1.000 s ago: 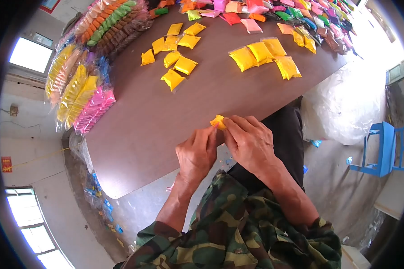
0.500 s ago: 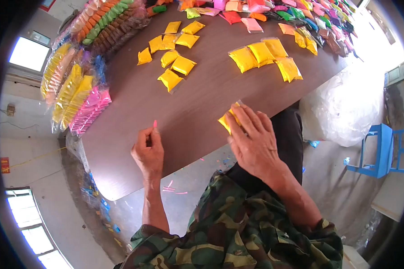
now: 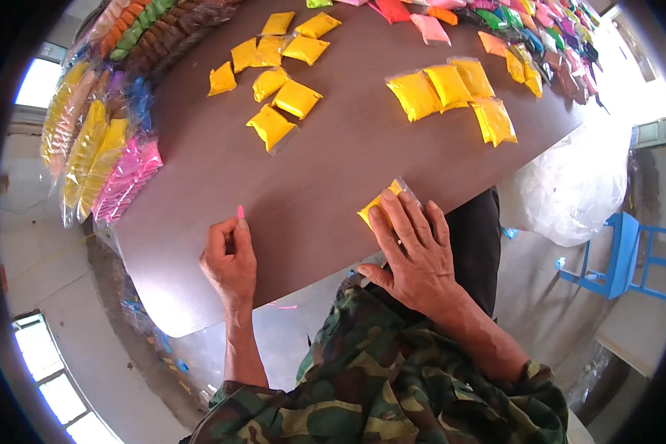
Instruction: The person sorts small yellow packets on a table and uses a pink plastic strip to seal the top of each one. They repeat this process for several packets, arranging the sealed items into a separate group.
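Observation:
Over the left part of the brown table, my left hand is closed, pinching a small pink strip whose end sticks up past the thumb and finger. My right hand lies flat with its fingers stretched out over a yellow packet near the table's front edge. The fingers cover much of that packet; its clear wrapper edge shows beyond them. Farther back lie a loose group of yellow packets at the middle left and a tighter group of yellow packets at the right.
Bagged rows of coloured packets line the table's left edge. Many mixed coloured packets are heaped at the far right. Beyond the right edge are a large clear plastic bag and a blue stool.
The view has shifted a little. My right hand's thumb has spread away from the fingers, which stay on the yellow packet. My left hand still pinches the pink strip.

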Demonstrator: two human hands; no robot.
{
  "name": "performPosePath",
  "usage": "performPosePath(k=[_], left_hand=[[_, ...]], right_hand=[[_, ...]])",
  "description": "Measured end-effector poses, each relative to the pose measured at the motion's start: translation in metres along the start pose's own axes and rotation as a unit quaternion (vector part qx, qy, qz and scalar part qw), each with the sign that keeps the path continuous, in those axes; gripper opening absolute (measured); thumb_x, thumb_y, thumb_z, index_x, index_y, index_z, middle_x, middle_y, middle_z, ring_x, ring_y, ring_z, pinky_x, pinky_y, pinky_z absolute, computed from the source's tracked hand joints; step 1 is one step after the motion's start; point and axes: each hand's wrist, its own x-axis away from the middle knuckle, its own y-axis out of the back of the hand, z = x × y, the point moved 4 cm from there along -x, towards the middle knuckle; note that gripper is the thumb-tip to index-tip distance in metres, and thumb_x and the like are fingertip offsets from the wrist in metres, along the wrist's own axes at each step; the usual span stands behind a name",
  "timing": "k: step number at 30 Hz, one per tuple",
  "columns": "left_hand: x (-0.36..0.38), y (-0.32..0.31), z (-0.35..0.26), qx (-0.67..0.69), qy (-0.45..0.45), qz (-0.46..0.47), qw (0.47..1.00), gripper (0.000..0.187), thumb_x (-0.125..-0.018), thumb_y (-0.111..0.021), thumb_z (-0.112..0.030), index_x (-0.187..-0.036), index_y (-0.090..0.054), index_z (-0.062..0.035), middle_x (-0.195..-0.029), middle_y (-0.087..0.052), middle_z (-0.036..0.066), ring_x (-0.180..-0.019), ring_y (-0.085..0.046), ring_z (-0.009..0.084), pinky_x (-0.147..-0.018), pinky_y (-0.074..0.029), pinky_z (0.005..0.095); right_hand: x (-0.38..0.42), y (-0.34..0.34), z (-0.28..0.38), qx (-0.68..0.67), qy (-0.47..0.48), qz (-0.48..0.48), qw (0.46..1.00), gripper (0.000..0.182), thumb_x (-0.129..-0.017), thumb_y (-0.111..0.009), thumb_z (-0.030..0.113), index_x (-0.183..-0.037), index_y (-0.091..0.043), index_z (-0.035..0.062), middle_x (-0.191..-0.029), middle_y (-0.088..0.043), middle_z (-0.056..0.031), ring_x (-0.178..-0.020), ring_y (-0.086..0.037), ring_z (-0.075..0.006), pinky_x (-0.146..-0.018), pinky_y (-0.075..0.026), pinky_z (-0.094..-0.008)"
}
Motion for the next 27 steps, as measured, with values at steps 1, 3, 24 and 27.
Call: performPosePath(k=[1, 3, 24, 27], left_hand=[[-0.001, 0.0, 0.0, 0.003, 0.0, -0.002, 1.0, 0.012, -0.107, -0.078, -0.012, -0.101, -0.074, -0.0033, -0.07, -0.064, 0.0, -0.063, -0.054, 0.0067, -0.059, -0.045, 0.0276], [-0.001, 0.0, 0.0, 0.029, -0.011, -0.013, 0.999, 0.012, -0.107, -0.078, -0.013, -0.101, -0.074, -0.0032, -0.071, -0.065, 0.001, -0.063, -0.056, 0.0074, -0.06, -0.047, 0.0279], [0.001, -0.001, -0.014, -0.027, -0.099, -0.008, 0.995, 0.009, -0.104, -0.08, -0.009, -0.104, -0.076, -0.0019, -0.085, -0.073, 0.009, -0.073, -0.068, 0.0158, -0.068, -0.055, 0.0337], [0.0, -0.005, -0.039, -0.033, -0.117, 0.027, 0.992, 0.008, -0.103, -0.08, -0.008, -0.106, -0.077, -0.0021, -0.092, -0.076, 0.01, -0.077, -0.071, 0.0206, -0.071, -0.057, 0.036]], right_hand=[[-0.001, 0.001, 0.0, 0.003, 0.003, 0.0, 1.0, 0.077, -0.106, -0.07, 0.056, -0.164, -0.056, 0.0074, -0.176, -0.044, -0.0183, -0.165, -0.039, -0.0352, -0.132, -0.027, -0.061], [-0.002, -0.001, -0.001, 0.019, 0.013, -0.003, 1.0, 0.08, -0.107, -0.067, 0.059, -0.165, -0.055, 0.0053, -0.176, -0.044, -0.0199, -0.164, -0.04, -0.0384, -0.131, -0.027, -0.0624], [-0.005, 0.005, -0.004, 0.006, 0.04, -0.043, 0.998, 0.08, -0.096, -0.082, 0.047, -0.159, -0.059, 0.0024, -0.171, -0.05, -0.016, -0.162, -0.043, -0.0341, -0.133, -0.031, -0.0544], [0.001, 0.004, -0.011, -0.017, 0.044, -0.064, 0.997, 0.078, -0.093, -0.086, 0.042, -0.156, -0.062, 0.0042, -0.168, -0.053, -0.0147, -0.161, -0.045, -0.0339, -0.132, -0.033, -0.0536]])
